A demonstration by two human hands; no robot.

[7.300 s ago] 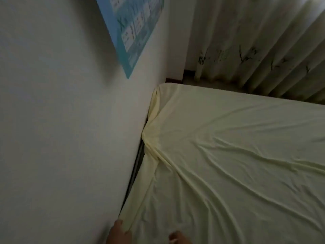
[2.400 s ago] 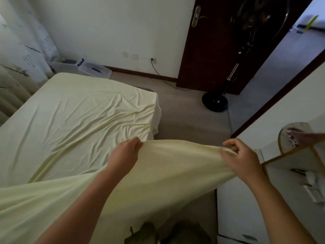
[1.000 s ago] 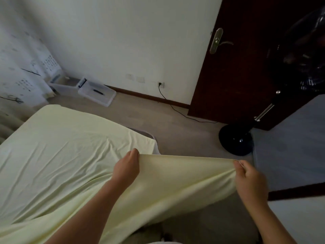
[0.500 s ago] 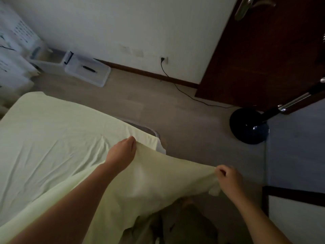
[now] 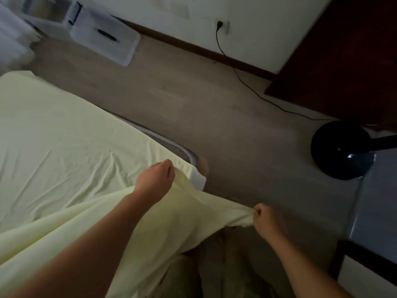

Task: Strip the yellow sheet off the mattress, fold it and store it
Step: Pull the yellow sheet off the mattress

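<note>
The pale yellow sheet [image 5: 64, 151] covers most of the mattress [image 5: 191, 157], whose grey striped corner edge shows bare near the middle. A pulled-off stretch of the sheet hangs between my hands over the bed's near corner. My left hand [image 5: 155, 182] grips the sheet's edge just above that corner. My right hand [image 5: 265, 220] pinches the sheet's bunched end out over the floor, lower and to the right.
A black fan base [image 5: 343, 149] stands on the floor at right, its cord [image 5: 242, 80] running to a wall socket. A dark wooden door [image 5: 343, 50] is behind it. White plastic boxes [image 5: 105, 39] sit by the far wall. My legs are below the sheet.
My view has tilted down to the floor. Both hands have dropped lower and come closer together with the sheet edge, which now sags between them.
</note>
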